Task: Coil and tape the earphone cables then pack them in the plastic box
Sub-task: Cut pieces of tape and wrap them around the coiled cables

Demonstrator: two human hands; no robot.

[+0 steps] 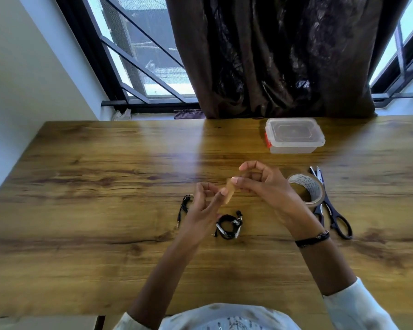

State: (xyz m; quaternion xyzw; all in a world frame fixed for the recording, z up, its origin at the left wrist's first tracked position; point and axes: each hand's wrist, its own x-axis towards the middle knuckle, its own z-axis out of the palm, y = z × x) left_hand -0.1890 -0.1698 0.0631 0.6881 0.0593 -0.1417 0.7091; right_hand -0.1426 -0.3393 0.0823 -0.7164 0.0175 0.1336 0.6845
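Above the middle of the wooden table (93, 186), my left hand (204, 206) and my right hand (265, 184) pinch the two ends of a short translucent brown strip of tape (229, 194). A coiled black earphone cable (228, 226) lies on the table just below the strip. A second black earphone cable (183, 208) lies to the left, partly hidden behind my left hand. The clear plastic box (295, 135) with a red latch stands shut at the back right.
A roll of brown tape (305, 189) sits right of my right hand. Black-handled scissors (333, 210) lie beside and partly under it. A dark curtain (284, 55) and a barred window are beyond the table's far edge.
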